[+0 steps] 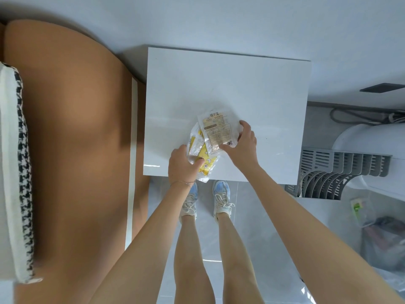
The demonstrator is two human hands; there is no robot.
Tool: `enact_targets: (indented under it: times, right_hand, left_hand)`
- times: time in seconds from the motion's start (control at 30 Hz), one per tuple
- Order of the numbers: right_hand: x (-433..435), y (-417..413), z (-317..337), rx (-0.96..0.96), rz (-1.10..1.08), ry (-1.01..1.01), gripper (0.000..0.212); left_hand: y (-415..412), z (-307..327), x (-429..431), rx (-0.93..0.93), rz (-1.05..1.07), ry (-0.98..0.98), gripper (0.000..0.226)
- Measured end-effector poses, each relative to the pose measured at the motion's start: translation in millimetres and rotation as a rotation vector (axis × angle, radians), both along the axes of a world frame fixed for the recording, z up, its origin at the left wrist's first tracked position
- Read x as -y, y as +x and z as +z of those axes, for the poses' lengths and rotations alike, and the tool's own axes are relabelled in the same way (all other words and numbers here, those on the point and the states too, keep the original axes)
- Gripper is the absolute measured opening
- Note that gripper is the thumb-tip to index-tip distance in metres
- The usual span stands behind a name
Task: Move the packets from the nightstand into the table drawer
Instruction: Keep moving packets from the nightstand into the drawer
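A small heap of packets lies near the front edge of the white nightstand (252,84). The top packet (215,132) is clear plastic with a tan label. Under it lie yellow packets (205,160) with a cartoon pattern. My left hand (182,164) presses on the left side of the heap, thumb over a yellow packet. My right hand (244,145) grips the right edge of the tan-labelled packet, fingers curled round it. No drawer shows in this view.
A tan padded headboard (72,139) and a bed with a houndstooth-trimmed pillow (15,167) stand to the left. To the right are a grey slatted rack (341,172), a white appliance (377,141), cables and a clear bag (381,242) on the tiled floor. My feet stand below the nightstand's front edge.
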State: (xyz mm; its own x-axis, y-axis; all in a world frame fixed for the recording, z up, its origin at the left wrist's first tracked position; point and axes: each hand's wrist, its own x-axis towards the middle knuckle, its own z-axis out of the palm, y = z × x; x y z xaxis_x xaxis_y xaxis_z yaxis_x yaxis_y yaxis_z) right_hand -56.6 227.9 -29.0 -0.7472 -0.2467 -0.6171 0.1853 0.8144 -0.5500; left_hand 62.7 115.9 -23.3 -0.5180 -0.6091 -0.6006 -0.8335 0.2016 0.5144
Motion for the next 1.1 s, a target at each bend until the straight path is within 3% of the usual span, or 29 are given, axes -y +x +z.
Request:
enact_targets:
  times: [0.27, 0.43, 0.63, 0.7, 0.8, 0.9, 1.1]
  right_hand:
    - [4, -8, -2, -0.015, 0.118, 0.048, 0.037]
    - [4, -2, 6, 0.058, 0.034, -0.085, 0.013]
    - [-4, 26, 20, 0.24, -0.283, -0.233, 0.019]
    - [-12, 34, 27, 0.346, -0.42, -0.332, 0.012]
    - [-27, 41, 38, 0.498, -0.525, -0.486, 0.036]
    - [-38, 47, 47, 0.568, -0.514, -0.552, 0.041]
    - [-43, 56, 75, 0.52, -0.428, -0.526, 0.047]
  left_hand:
    - [7, 8, 6, -0.117, 0.082, 0.064, 0.036]
    - [12, 13, 9, -0.117, 0.14, 0.106, 0.044]
    - [28, 21, 11, -0.17, 0.253, 0.141, 0.026]
    - [34, 27, 11, -0.211, 0.33, 0.165, 0.033]
    - [45, 35, 13, -0.262, 0.413, 0.211, 0.034]
    - [55, 48, 17, -0.328, 0.488, 0.293, 0.018]
    - [81, 71, 25, -0.423, 0.558, 0.405, 0.035]
